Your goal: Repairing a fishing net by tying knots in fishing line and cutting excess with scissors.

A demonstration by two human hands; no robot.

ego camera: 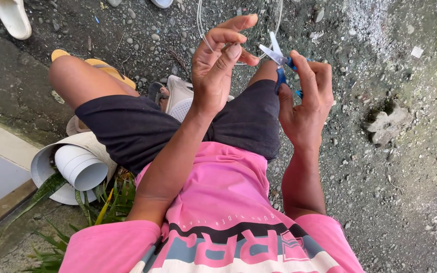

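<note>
Left hand (217,65) pinches a thin white looped cord (202,31) taut; right hand (305,96) grips small blue-handled scissors (279,59), blades parted beside it. Cutting step: blades must straddle the cord.

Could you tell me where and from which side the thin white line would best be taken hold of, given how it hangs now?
Probably the loop of the thin white line left of the left hand, approached from the left. The right hand holds blue-handled scissors with blades open on the other side, so that side is crowded; the loop hangs free over the gravel ground.
</note>
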